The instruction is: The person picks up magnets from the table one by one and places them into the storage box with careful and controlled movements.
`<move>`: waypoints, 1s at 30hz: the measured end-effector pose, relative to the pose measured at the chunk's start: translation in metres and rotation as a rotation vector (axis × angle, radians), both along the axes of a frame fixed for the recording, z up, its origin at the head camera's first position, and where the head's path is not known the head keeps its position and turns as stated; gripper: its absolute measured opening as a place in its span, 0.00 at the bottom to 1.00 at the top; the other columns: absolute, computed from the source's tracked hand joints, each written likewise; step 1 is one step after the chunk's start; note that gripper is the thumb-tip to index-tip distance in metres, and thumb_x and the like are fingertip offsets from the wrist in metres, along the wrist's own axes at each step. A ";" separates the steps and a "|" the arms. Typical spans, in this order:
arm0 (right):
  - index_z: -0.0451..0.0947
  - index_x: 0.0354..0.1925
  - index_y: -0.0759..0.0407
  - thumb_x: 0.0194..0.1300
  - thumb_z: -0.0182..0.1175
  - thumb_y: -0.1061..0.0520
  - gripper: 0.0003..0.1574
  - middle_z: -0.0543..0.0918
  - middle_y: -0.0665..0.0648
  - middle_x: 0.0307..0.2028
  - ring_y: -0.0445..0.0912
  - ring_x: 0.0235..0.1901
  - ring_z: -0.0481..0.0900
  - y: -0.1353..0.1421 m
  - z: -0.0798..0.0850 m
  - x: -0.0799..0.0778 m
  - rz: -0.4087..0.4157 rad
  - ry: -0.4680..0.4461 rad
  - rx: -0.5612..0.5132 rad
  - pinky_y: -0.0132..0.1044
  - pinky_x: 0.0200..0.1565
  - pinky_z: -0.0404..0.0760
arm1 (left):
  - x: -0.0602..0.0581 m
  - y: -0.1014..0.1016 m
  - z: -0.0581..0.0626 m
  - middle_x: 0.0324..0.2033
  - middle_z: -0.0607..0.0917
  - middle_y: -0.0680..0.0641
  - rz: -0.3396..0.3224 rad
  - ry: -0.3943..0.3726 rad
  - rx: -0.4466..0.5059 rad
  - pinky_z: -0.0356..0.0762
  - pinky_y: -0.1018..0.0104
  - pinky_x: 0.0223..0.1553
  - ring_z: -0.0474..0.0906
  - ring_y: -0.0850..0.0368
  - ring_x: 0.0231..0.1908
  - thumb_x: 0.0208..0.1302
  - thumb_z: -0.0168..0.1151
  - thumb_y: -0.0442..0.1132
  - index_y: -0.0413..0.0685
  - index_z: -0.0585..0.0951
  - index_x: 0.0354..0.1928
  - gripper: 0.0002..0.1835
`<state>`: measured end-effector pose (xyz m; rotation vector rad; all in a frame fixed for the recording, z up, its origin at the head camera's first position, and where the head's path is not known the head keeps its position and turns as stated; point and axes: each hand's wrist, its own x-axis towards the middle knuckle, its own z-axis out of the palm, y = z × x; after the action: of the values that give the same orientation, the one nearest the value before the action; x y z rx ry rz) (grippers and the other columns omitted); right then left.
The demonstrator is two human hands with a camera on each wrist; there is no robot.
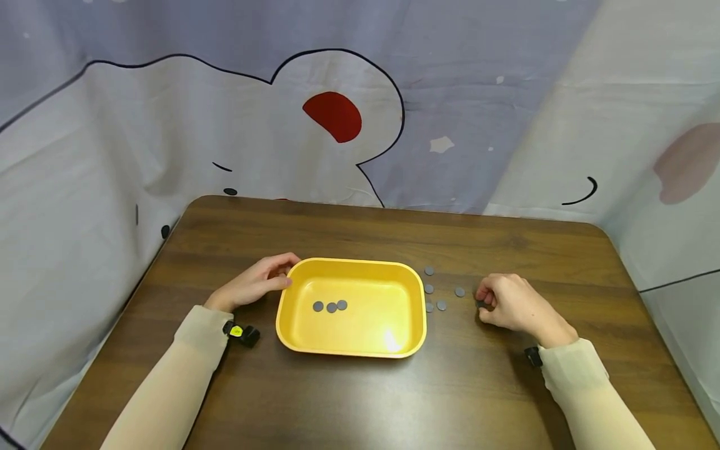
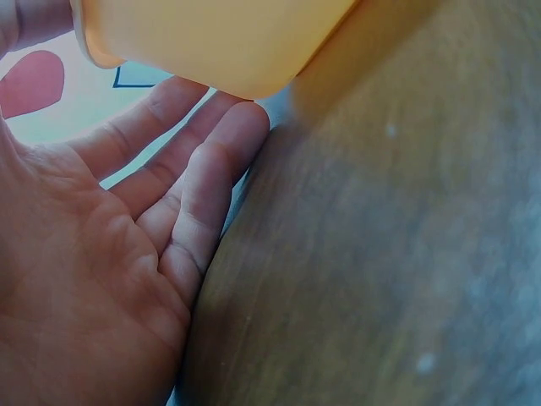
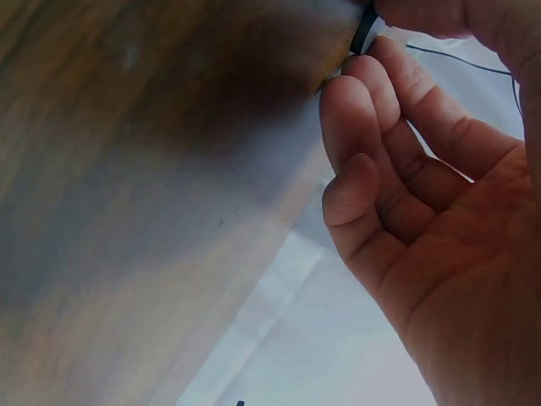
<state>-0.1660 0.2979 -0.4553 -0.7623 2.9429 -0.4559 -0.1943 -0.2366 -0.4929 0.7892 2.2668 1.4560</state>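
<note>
A yellow rectangular tray (image 1: 353, 264) with rounded corners sits on the table, and three small grey discs (image 1: 332, 307) lie on its floor, left of the middle. My left hand (image 1: 255, 281) holds the tray's left end, with the thumb at the rim and fingers against the outer wall. In the left wrist view the little finger curls below the tray wall. Right of the tray, my right hand (image 1: 514, 304) pinches a small round disc (image 3: 367, 30) between thumb and fingertips, close over the table. The disc shows a dark face and a paler edge.
Several more grey discs (image 1: 441, 305) lie on the brown wooden table (image 1: 360, 406), between the tray and my right hand. A printed curtain (image 1: 450, 94) hangs behind the table and along its sides. Both wrists wear dark straps.
</note>
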 end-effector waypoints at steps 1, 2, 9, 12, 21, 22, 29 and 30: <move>0.83 0.31 0.53 0.47 0.72 0.62 0.10 0.80 0.45 0.27 0.35 0.27 0.74 0.000 0.000 0.000 0.003 0.005 -0.001 0.34 0.32 0.77 | -0.001 0.000 0.000 0.48 0.84 0.42 -0.001 -0.002 0.000 0.79 0.70 0.47 0.77 0.53 0.42 0.74 0.57 0.38 0.42 0.77 0.60 0.17; 0.83 0.31 0.52 0.47 0.72 0.62 0.10 0.80 0.45 0.26 0.35 0.27 0.74 0.000 -0.001 0.001 0.005 0.008 -0.003 0.33 0.32 0.77 | -0.001 0.001 0.000 0.48 0.84 0.42 -0.002 -0.004 0.000 0.79 0.70 0.47 0.78 0.53 0.42 0.74 0.57 0.38 0.42 0.77 0.60 0.17; 0.83 0.30 0.51 0.46 0.72 0.62 0.11 0.80 0.44 0.26 0.36 0.26 0.75 -0.008 0.001 0.001 0.035 0.028 -0.051 0.32 0.31 0.77 | -0.001 0.001 0.001 0.48 0.84 0.41 -0.003 -0.001 0.001 0.80 0.70 0.47 0.78 0.53 0.41 0.73 0.57 0.36 0.41 0.77 0.60 0.17; 0.83 0.30 0.51 0.46 0.72 0.63 0.11 0.80 0.45 0.26 0.36 0.26 0.76 -0.014 0.006 0.000 0.045 0.040 -0.079 0.31 0.31 0.78 | -0.001 0.001 0.001 0.48 0.84 0.41 -0.003 0.003 -0.001 0.80 0.70 0.47 0.78 0.54 0.41 0.73 0.57 0.36 0.41 0.77 0.60 0.17; 0.82 0.30 0.50 0.45 0.74 0.61 0.12 0.81 0.43 0.27 0.36 0.26 0.77 -0.041 0.028 -0.005 0.080 0.097 -0.150 0.30 0.32 0.80 | -0.002 0.000 0.000 0.48 0.84 0.41 -0.010 -0.001 0.005 0.80 0.70 0.47 0.78 0.54 0.41 0.73 0.56 0.37 0.40 0.77 0.60 0.17; 0.82 0.30 0.49 0.45 0.74 0.61 0.12 0.81 0.43 0.27 0.36 0.26 0.78 -0.045 0.031 -0.006 0.084 0.102 -0.155 0.30 0.32 0.80 | -0.002 0.000 0.000 0.48 0.84 0.40 -0.013 0.000 0.007 0.80 0.70 0.48 0.78 0.54 0.42 0.73 0.56 0.36 0.40 0.77 0.60 0.17; 0.83 0.30 0.49 0.46 0.73 0.61 0.12 0.81 0.44 0.28 0.38 0.27 0.78 -0.072 0.049 -0.011 0.124 0.097 -0.210 0.30 0.34 0.80 | -0.002 0.000 -0.001 0.48 0.84 0.40 -0.012 0.002 0.006 0.80 0.70 0.48 0.78 0.54 0.41 0.73 0.56 0.36 0.40 0.77 0.60 0.17; 0.83 0.30 0.49 0.46 0.73 0.61 0.12 0.81 0.44 0.28 0.38 0.27 0.78 -0.076 0.051 -0.012 0.131 0.096 -0.215 0.31 0.34 0.80 | -0.002 0.000 0.000 0.48 0.84 0.40 -0.011 0.001 0.006 0.80 0.70 0.48 0.78 0.54 0.41 0.73 0.56 0.36 0.40 0.77 0.60 0.17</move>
<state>-0.1781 0.2218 -0.4042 -1.0206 2.9379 -0.7528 -0.1962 -0.2363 -0.4934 0.8036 2.2564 1.4579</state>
